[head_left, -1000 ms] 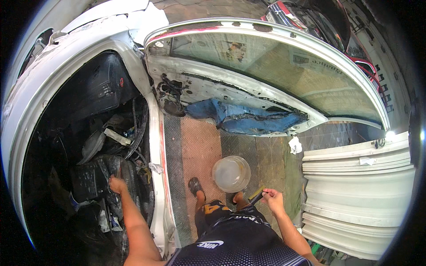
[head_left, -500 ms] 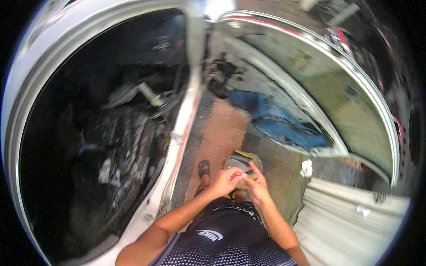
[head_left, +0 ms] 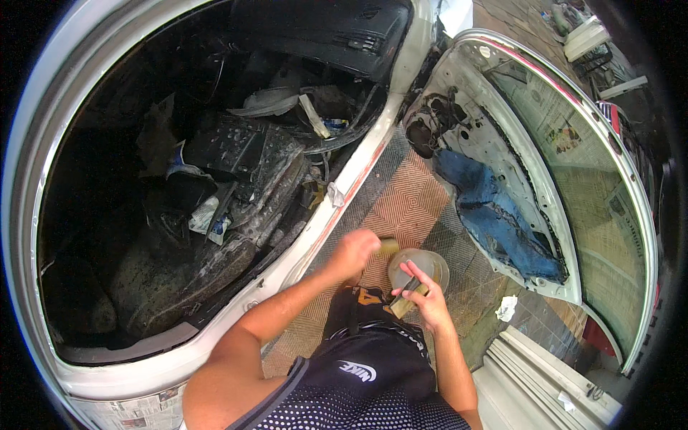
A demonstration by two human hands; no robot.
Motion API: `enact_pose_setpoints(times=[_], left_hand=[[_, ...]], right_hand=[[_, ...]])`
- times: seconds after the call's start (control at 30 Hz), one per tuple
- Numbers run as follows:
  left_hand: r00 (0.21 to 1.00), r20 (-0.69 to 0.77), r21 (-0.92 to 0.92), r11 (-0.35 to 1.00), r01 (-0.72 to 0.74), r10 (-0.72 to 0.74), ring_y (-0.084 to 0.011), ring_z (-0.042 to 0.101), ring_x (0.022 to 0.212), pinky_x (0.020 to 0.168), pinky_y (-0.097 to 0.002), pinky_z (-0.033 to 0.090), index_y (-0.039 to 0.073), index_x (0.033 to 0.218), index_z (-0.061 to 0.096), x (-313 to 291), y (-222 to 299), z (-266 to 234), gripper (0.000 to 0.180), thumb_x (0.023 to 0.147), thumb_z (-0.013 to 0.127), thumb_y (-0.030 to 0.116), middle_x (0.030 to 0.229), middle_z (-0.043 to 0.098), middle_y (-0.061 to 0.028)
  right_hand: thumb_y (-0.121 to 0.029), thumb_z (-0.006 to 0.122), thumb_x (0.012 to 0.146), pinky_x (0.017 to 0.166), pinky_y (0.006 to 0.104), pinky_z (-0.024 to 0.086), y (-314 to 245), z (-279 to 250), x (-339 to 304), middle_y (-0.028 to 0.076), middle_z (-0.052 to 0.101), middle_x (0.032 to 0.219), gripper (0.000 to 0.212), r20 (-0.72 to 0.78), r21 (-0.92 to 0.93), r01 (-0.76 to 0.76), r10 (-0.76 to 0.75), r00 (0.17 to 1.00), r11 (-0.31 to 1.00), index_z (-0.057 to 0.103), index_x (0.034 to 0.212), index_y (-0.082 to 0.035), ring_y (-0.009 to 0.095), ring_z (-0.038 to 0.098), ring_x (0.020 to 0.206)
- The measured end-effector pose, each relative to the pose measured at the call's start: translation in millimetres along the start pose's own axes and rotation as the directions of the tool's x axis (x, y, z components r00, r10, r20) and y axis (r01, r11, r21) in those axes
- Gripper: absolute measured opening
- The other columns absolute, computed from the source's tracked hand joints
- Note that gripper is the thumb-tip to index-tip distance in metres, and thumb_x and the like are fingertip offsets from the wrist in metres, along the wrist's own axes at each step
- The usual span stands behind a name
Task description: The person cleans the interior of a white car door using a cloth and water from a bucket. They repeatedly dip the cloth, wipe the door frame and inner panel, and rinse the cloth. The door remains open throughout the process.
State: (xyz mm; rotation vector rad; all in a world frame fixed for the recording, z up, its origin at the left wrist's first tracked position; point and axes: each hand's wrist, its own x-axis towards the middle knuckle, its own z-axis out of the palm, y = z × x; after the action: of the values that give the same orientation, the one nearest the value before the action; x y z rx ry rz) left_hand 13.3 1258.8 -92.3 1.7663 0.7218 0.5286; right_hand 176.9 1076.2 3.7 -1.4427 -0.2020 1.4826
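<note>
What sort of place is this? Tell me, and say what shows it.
Most likely a car body repair shop: a stripped car door stands open, newspaper covers part of its window, and the car interior is grimy and littered with scraps.

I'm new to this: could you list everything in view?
Car body: 1, white, left
Door: 1, white, right
Sheet: 1, blue, on door
Clutter: uncounted, mostly dark, inside car
Floor: 1, reddish and grey, centre
Tub: 1, pale, on floor
Wad: 1, white, on floor
Ribbed panel: 1, whitish, lower right
Strip: 1, yellowish, near tub
Block: 1, dark and yellowish, near tub
Top: 1, black, lower centre
Left hand: 1, bare, at strip
Right hand: 1, bare, holding block
</note>
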Motion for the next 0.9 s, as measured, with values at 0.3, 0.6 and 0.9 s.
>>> enact_pose_setpoints(times=[0.3, 0.6, 0.9], left_hand=[[0.725, -0.67, 0.423, 0.72, 0.55, -0.161, -0.0411, 0.068, 0.096, 0.082, -0.0521, 0.051, 0.012, 0.131, 0.06, 59.2, -180.8, -163.7, 0.04, 0.092, 0.064, 0.006, 0.107, 0.072, -0.0178], [0.513, -0.344, -0.387, 0.616, 0.686, -0.787, -0.0197, 0.068, 0.059, 0.049, -0.0336, 0.052, 0.002, 0.108, 0.07, 33.6, -288.9, -100.3, 0.018, 0.094, 0.072, 0.014, 0.086, 0.073, -0.0084], [0.091, -0.244, -0.367, 0.179, 0.913, -0.966, -0.0429, 0.056, 0.125, 0.09, -0.0593, 0.052, 0.006, 0.151, 0.037, 25.2, -327.9, -65.6, 0.087, 0.089, 0.073, 0.056, 0.145, 0.051, -0.0214]], right_hand=[[0.004, 0.061, 0.094, 0.088, 0.0411, 0.06, 12.0, -58.5, -22.9, 0.022, 0.071, 0.118, 0.055, -0.481, 0.103, 0.059, -0.002, 0.876, 0.993, 0.044, 0.145, -0.002, 0.028, 0.073, 0.1], [-0.006, 0.069, 0.094, 0.065, 0.0272, 0.057, 76.5, -108.6, -67.2, 0.014, 0.076, 0.111, 0.048, -0.674, 0.194, -0.025, 0.152, 0.723, 0.981, 0.05, 0.138, -0.007, 0.017, 0.072, 0.087], [0.007, 0.059, 0.091, 0.082, 0.042, 0.062, 113.1, -109.5, -92.9, 0.022, 0.071, 0.117, 0.049, -0.637, 0.474, 0.024, 0.324, 0.7, 0.88, 0.044, 0.138, -0.001, 0.031, 0.072, 0.102]])
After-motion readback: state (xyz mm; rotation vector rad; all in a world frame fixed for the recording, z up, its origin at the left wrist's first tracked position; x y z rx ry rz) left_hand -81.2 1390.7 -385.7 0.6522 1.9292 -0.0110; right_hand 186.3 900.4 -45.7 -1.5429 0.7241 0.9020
